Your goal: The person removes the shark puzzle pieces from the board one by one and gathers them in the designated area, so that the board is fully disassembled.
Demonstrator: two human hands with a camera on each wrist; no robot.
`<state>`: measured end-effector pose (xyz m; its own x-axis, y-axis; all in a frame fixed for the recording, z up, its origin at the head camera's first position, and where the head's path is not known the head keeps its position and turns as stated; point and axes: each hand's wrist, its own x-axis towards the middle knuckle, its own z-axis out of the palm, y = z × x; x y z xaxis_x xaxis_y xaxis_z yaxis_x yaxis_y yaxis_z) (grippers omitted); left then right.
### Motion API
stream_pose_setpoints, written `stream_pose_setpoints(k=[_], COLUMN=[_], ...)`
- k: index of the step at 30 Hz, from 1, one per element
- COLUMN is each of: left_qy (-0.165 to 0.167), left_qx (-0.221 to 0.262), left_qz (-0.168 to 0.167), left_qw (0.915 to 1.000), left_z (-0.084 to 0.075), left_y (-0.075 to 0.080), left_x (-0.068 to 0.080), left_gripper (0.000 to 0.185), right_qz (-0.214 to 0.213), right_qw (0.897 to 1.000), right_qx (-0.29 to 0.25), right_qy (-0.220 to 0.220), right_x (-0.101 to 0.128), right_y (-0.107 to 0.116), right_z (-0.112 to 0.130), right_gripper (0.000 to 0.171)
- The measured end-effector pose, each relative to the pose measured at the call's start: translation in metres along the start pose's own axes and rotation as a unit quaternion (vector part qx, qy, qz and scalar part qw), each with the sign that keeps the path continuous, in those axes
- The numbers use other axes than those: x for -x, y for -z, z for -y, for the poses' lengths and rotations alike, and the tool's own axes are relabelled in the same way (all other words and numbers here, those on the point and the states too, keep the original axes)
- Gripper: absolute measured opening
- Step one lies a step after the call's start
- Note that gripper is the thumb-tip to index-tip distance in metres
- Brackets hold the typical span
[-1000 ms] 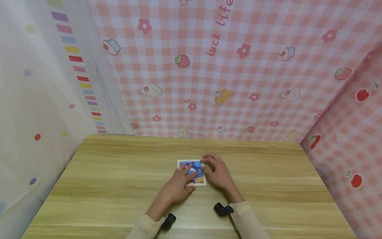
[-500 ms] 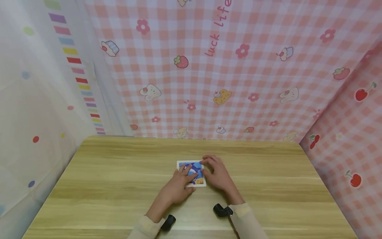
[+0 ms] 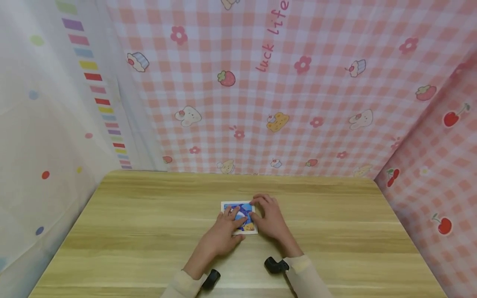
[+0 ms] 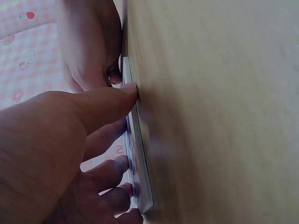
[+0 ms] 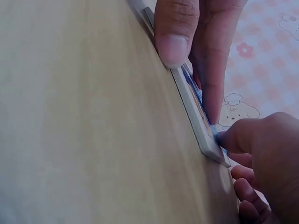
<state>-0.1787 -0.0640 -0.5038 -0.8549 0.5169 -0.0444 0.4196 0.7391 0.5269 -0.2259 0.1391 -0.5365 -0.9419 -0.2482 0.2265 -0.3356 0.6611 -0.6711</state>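
Note:
A small square picture puzzle (image 3: 249, 227), blue with a yellow corner and a white frame, lies flat at the table's middle. My left hand (image 3: 222, 234) spreads its fingers over the picture and hides its left part. In the left wrist view, that hand's thumb (image 4: 112, 100) touches the puzzle's near edge (image 4: 144, 179). My right hand (image 3: 272, 217) is at the right side with bent fingers, the index finger by the far right corner. Seen from the right wrist, its thumb (image 5: 250, 135) presses on the picture near the frame (image 5: 198, 126), while its other fingers curl beside the edge.
The puzzle lies on a wood-grain table (image 3: 149, 231). A pink checked cloth (image 3: 261, 95) hangs behind the table's far edge, with more cloth at both sides. Black wrist cameras (image 3: 275, 265) sit at both light sleeves (image 3: 307, 275).
My right thumb has slid a little left and nearer, from the frame's right edge onto the picture. The left hand stays in place on the puzzle. The head view has shifted slightly.

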Motion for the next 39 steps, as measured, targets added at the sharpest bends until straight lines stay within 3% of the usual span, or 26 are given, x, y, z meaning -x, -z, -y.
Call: stream_pose_setpoints(k=[12, 25, 30, 39], left_qy=[0.003, 0.005, 0.007, 0.003], left_qx=[-0.008, 0.003, 0.005, -0.003], left_qz=[-0.003, 0.0, 0.001, -0.001], left_qw=[1.0, 1.0, 1.0, 1.0], left_z=[-0.001, 0.0, 0.001, 0.001], left_y=[-0.002, -0.002, -0.001, -0.002], left_x=[0.0, 0.001, 0.002, 0.001], left_gripper=[0.052, 0.053, 0.053, 0.053], right_qz=[-0.039, -0.084, -0.081, -0.069], right_qw=[0.999, 0.989, 0.986, 0.978], right_qx=[-0.02, -0.101, -0.13, -0.168], right_qy=[-0.002, -0.062, -0.062, -0.106], right_x=[0.001, 0.002, 0.003, 0.01], right_y=[-0.002, -0.003, -0.003, 0.009], right_z=[0.0, 0.003, 0.006, 0.007], right_gripper=[0.027, 0.013, 0.011, 0.01])
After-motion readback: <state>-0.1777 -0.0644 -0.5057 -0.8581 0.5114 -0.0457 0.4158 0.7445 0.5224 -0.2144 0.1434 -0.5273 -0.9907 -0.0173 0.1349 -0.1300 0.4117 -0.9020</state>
